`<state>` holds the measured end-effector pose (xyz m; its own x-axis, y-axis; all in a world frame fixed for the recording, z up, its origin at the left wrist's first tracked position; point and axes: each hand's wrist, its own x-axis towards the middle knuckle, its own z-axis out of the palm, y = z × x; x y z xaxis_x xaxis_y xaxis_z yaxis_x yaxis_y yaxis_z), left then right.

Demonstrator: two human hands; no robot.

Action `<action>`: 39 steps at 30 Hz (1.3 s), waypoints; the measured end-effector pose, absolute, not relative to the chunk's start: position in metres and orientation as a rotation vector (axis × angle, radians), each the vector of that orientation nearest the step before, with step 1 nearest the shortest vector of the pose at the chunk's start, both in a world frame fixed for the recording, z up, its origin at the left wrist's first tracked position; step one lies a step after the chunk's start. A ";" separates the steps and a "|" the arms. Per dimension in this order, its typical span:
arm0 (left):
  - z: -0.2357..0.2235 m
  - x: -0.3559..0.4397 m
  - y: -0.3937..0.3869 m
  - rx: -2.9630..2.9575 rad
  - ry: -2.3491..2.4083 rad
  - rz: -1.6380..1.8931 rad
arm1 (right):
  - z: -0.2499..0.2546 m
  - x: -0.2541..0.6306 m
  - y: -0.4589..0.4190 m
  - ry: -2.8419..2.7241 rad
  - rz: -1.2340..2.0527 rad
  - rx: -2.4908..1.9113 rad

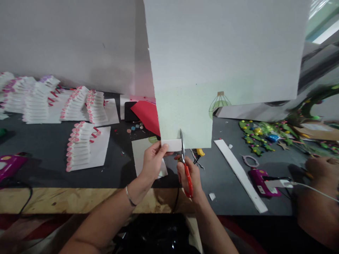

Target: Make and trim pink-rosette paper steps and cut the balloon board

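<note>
A large white and pale green sheet of card [185, 113] stands up before me, reaching past the top of the view. My left hand [153, 158] pinches its lower left corner, thumb on a small white rectangular piece [173, 145] laid against the sheet. Red-handled scissors [188, 181] are gripped in my right hand [192, 173]. Their blades point upward at the right end of the white piece, crossing the sheet's lower edge. Under my left hand lies a pale paper [140, 155] on the dark table.
White paper pieces with pink tips [81, 146] stand at left. Red paper [147, 114] lies behind the sheet. Rightward are a white strip [239, 174], a purple glue gun [265, 183], green decorations [254, 135] and another person's hand [321, 171]. Another purple tool [13, 165] sits far left.
</note>
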<state>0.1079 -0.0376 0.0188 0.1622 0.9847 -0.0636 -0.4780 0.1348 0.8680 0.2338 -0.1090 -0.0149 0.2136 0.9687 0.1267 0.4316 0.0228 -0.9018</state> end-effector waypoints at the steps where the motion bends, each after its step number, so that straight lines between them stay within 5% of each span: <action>1: 0.019 0.108 -0.037 0.824 0.780 1.234 | -0.013 0.234 -0.108 -1.362 0.732 -1.552; 31: 0.021 0.108 -0.040 0.802 0.738 1.208 | -0.004 0.234 -0.104 -1.340 0.696 -1.565; 39: 0.021 0.108 -0.038 0.779 0.726 1.203 | -0.004 0.239 -0.107 -1.251 1.008 -1.479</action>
<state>0.1080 -0.0383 0.0206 0.2077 0.9753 -0.0751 -0.5215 0.1754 0.8350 0.2385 -0.1072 -0.0037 0.1477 0.9887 -0.0239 0.2338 -0.0584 -0.9705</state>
